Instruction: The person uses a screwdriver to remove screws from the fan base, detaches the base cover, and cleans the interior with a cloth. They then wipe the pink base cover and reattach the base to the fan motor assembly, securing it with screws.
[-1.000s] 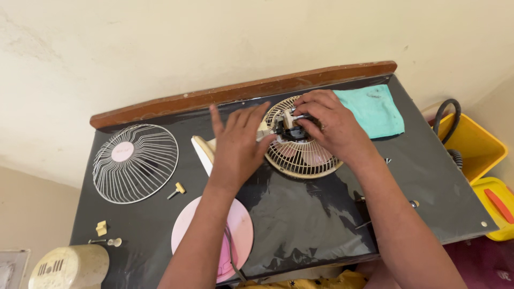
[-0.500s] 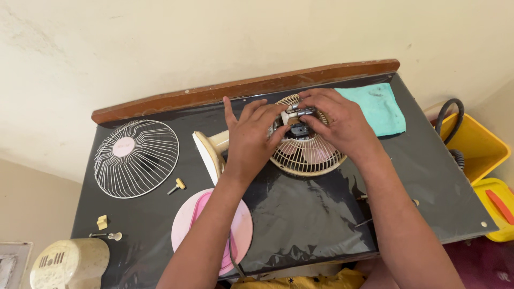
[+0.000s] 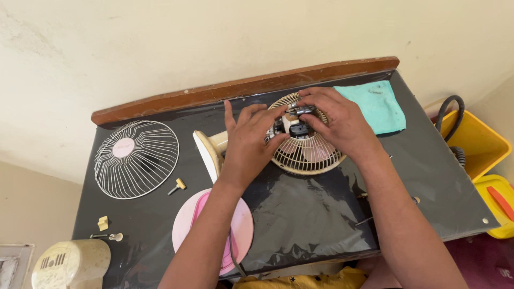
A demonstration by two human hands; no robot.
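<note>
both hands grip the fan motor (image 3: 292, 126) on the cream rear fan guard (image 3: 306, 152), far centre of the black table (image 3: 310, 214): left hand (image 3: 249, 142) on its left, right hand (image 3: 334, 120) on top.

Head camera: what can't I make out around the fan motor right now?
- Motor: mostly covered by the left hand and right hand; the grip itself is hidden.
- Pink blade: partly behind the left forearm.
- Cream housing: cut off by the bottom edge.
- Small screws: too small.
</note>
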